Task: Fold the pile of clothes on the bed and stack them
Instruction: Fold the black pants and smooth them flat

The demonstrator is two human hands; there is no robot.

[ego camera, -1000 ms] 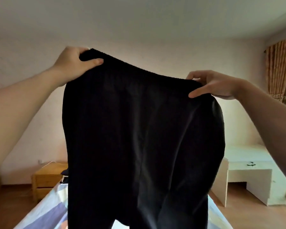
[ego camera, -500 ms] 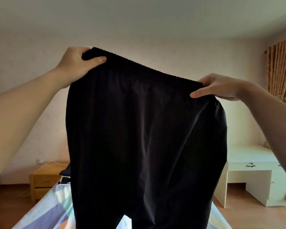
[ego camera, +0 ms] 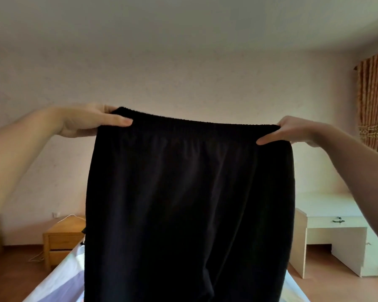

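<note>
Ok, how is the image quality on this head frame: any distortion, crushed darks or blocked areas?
Head view: strong wide-angle bending, the ceiling line bows; the black trousers, gripped at the waistband by the left hand and right hand, read as near-solid black with faint folds and hide most of the bed; soft light, no glare; curtain and desk are fairly sharp.

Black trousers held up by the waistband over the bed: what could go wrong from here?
1. The left hand and right hand only pinch the corners of the black trousers; a slip would likely drop one side and twist them.
2. The trousers hide most of the bed, so laying them down is partly blind and the legs may bunch.
</note>
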